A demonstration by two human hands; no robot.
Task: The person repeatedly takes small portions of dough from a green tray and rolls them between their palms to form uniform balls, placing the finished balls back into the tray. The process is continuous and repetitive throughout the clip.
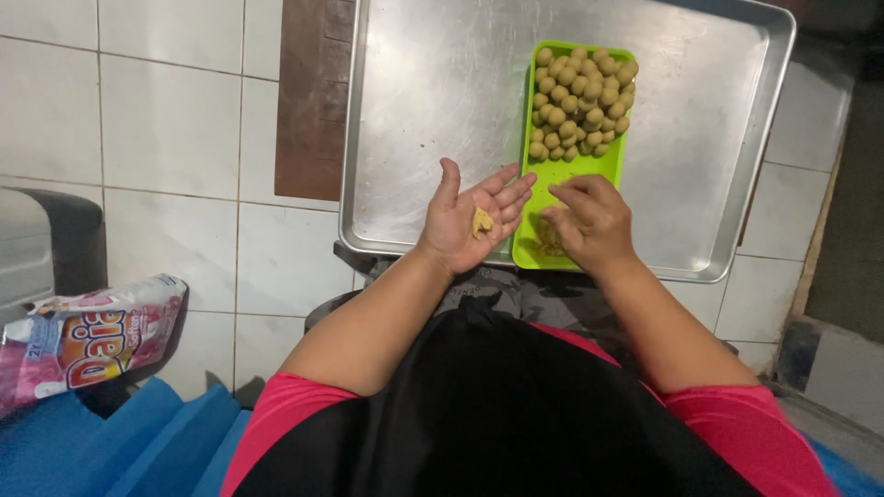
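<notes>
My left hand [470,221] lies palm up with the fingers spread, and a small lump of yellowish dough [482,222] rests on the palm. My right hand [589,221] is palm down over the near end of a green tray [612,156], fingers curled onto a loose mass of dough [550,237] there. Whether the fingers pinch any of it is hidden. Several small round dough balls [580,101] are heaped at the tray's far end. The green tray sits on a large metal baking sheet [442,101].
The baking sheet stands over a white tiled floor [166,138] with a brown strip [308,101] at its left. A pink and white plastic bag [87,336] lies at the left, beside a dark container [64,244] and blue fabric [129,442].
</notes>
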